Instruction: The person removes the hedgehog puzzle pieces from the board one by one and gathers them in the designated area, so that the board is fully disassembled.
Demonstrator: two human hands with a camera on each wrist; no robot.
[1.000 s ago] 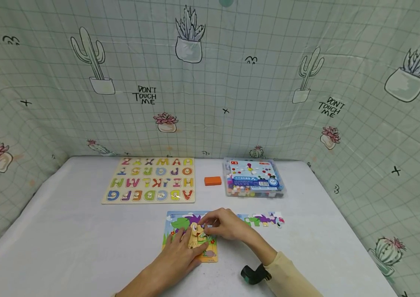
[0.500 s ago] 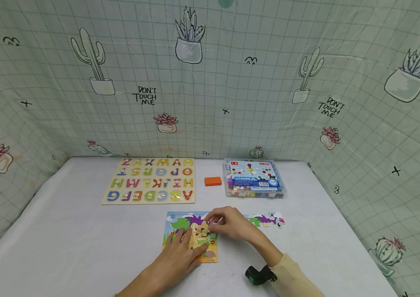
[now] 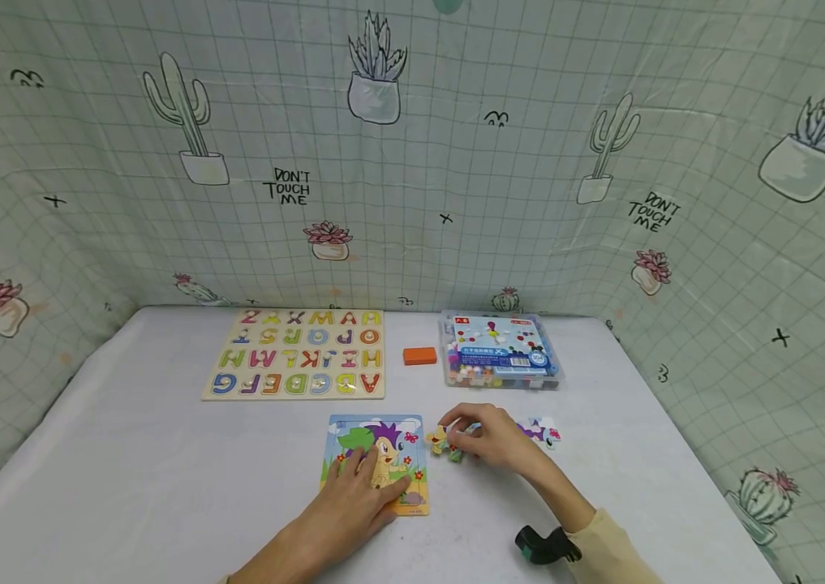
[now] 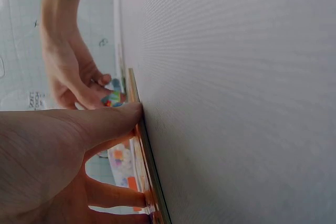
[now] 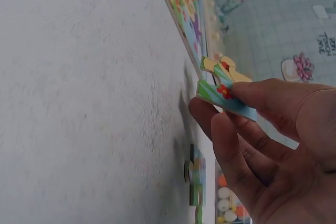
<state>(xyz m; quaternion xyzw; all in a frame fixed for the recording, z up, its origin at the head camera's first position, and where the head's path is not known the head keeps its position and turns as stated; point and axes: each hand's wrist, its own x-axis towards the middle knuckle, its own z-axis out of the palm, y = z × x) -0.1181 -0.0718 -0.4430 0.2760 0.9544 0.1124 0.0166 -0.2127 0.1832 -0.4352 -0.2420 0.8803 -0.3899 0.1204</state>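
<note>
My left hand (image 3: 354,495) rests on a puzzle board (image 3: 342,426) with a purple-haired cartoon character, its fingers spread over the lower left part. In the left wrist view the thumb (image 4: 123,119) touches the board's edge. Just right of the board, my right hand (image 3: 488,438) pinches puzzle pieces (image 3: 437,440) between thumb and fingers. The right wrist view shows them raised above the table: a green and blue part with a red flower (image 5: 223,92) and a yellow part behind it. Fingers partly hide them. Several loose puzzle pieces (image 3: 547,432) lie beyond the right hand.
A wooden alphabet board (image 3: 295,354) lies at the back left. Beside it are an orange block (image 3: 419,356) and a clear box of coloured beads (image 3: 503,350). A black device (image 3: 547,545) sits at my right wrist. Patterned cloth (image 3: 419,162) hangs behind the table.
My right hand has moved right, off the board, carrying puzzle pieces with it. The printed picture beneath is now uncovered there. The left hand has stayed in place.
</note>
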